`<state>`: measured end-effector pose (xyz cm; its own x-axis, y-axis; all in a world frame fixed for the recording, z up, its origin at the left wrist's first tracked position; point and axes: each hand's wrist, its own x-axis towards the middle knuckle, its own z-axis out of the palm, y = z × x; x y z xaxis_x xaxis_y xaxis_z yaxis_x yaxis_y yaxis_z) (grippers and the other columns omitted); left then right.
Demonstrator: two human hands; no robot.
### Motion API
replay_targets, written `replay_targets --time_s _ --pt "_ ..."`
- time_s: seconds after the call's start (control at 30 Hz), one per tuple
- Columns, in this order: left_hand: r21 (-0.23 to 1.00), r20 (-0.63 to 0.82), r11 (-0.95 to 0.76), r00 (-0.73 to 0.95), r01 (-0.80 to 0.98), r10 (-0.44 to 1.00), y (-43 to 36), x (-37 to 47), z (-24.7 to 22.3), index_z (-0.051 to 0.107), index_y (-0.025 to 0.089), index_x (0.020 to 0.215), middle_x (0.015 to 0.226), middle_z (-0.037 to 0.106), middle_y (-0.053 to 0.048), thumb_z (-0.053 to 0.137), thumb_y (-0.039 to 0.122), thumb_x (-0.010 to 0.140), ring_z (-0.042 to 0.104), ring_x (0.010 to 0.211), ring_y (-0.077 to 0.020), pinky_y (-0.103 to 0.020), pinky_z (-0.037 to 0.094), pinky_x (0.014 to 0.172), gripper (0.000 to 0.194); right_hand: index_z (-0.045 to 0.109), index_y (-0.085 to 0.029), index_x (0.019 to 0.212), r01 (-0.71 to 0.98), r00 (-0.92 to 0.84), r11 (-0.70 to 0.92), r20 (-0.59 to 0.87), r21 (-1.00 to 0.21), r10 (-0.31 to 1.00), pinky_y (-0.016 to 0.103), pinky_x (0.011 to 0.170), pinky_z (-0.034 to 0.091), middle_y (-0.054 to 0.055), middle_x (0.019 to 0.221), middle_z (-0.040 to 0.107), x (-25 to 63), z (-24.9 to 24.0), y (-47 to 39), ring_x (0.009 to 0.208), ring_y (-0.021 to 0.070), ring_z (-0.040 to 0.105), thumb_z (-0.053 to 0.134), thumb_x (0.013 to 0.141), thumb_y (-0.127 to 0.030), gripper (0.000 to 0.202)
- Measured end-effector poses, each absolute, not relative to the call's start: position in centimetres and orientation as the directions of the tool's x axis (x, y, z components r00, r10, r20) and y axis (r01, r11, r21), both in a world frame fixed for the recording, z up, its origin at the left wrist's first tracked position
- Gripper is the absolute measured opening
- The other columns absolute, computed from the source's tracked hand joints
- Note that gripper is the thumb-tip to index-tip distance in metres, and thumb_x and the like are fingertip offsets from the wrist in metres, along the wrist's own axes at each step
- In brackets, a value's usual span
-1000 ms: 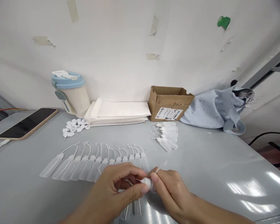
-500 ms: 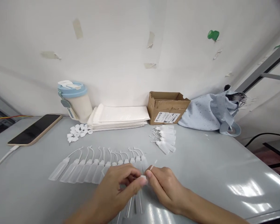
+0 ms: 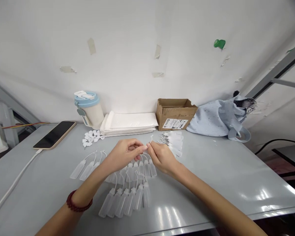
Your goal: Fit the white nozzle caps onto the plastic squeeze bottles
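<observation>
My left hand [image 3: 127, 153] and my right hand [image 3: 162, 156] meet fingertip to fingertip above the grey table. The left thumb and index finger are pinched together; whatever they hold is hidden. A thin whitish tube [image 3: 151, 139] pokes up from the pinched fingers of my right hand. Below the hands lies a back row of small translucent plastic bottles [image 3: 147, 168] with thin curved tails, partly covered by my left arm. In front of it is a second row of the same bottles [image 3: 124, 201]. More bottles [image 3: 175, 142] are piled just beyond my right hand.
Small white caps [image 3: 91, 137] lie heaped near a blue-lidded cup [image 3: 90, 111]. White envelopes [image 3: 130, 122], a cardboard box [image 3: 175, 114] and a light-blue bag [image 3: 208, 119] stand along the wall. On the left a phone [image 3: 55, 134] has a white cable [image 3: 17, 178] attached.
Both hands have moved up and away from me, still pinched together. The view has shifted, and the front row of bottles now shows more fully.
</observation>
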<state>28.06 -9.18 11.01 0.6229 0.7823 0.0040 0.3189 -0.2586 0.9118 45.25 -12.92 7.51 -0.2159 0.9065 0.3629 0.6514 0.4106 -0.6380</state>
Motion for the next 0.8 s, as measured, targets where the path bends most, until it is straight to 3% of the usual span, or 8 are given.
replay_targets --time_s 0.07,0.13,0.33,0.5,0.67,0.8 --pt "0.897 -0.011 -0.267 0.622 0.352 0.783 -8.6 28.5 10.9 0.062 0.015 0.072 0.056 0.060 0.002 0.051 0.036 0.089 0.060 0.052 -0.0127 -0.021 0.046 0.050 0.029 0.027 -0.024 0.066 0.648 -0.177 0.390 0.368 -0.655 0.913 0.026 0.050 0.022 -0.006 0.055 0.031 45.3 7.1 -12.4 0.047 0.0118 0.030 0.032 0.092 -0.027 0.027" --pt "0.888 -0.009 -0.285 0.631 0.362 0.776 -8.5 28.8 10.3 0.062 0.015 0.072 0.055 0.058 0.002 0.049 0.038 0.089 0.058 0.051 -0.0128 -0.021 0.044 0.047 0.031 0.026 -0.024 0.065 0.635 -0.144 0.363 0.357 -0.682 0.923 0.026 0.050 0.022 -0.006 0.054 0.030 45.3 6.7 -12.4 0.047 0.0115 0.029 0.031 0.092 -0.028 0.028" --pt "0.852 0.126 -0.419 0.655 0.313 0.745 -9.9 28.5 8.3 0.064 0.016 0.087 0.076 0.063 -0.003 0.049 0.029 0.089 0.058 0.069 -0.0152 -0.027 0.046 0.067 0.019 0.026 -0.023 0.060 0.549 -0.106 0.255 0.237 -0.796 0.966 0.022 0.047 0.027 -0.007 0.053 0.026 45.0 5.5 -13.5 0.047 0.0091 0.030 0.027 0.095 -0.030 0.036" --pt "0.848 0.152 -0.437 0.653 0.299 0.742 -10.2 28.3 7.3 0.064 0.018 0.090 0.081 0.065 -0.002 0.051 0.029 0.089 0.058 0.073 -0.0152 -0.027 0.046 0.067 0.017 0.024 -0.023 0.057 0.514 -0.080 0.226 0.216 -0.827 0.973 0.022 0.045 0.025 -0.007 0.053 0.022 45.1 5.1 -13.7 0.046 0.0088 0.026 0.030 0.094 -0.031 0.038" --pt "0.857 0.055 -0.369 0.649 0.360 0.759 -10.5 28.4 7.7 0.060 0.017 0.070 0.062 0.062 0.002 0.041 0.035 0.095 0.058 0.056 -0.0107 -0.020 0.046 0.054 0.037 0.028 -0.024 0.060 0.504 -0.066 0.267 0.272 -0.821 0.960 0.025 0.047 0.022 -0.008 0.051 0.026 45.0 5.0 -14.3 0.044 0.0098 0.025 0.034 0.092 -0.034 0.034" --pt "0.827 0.079 -0.416 0.655 0.378 0.752 -11.2 28.6 8.0 0.056 0.017 0.066 0.054 0.057 0.004 0.039 0.031 0.096 0.055 0.050 -0.0095 -0.019 0.042 0.048 0.037 0.031 -0.024 0.061 0.489 -0.074 0.240 0.235 -0.839 0.969 0.027 0.047 0.022 -0.008 0.050 0.027 44.9 5.3 -14.7 0.043 0.0101 0.024 0.035 0.092 -0.038 0.034"
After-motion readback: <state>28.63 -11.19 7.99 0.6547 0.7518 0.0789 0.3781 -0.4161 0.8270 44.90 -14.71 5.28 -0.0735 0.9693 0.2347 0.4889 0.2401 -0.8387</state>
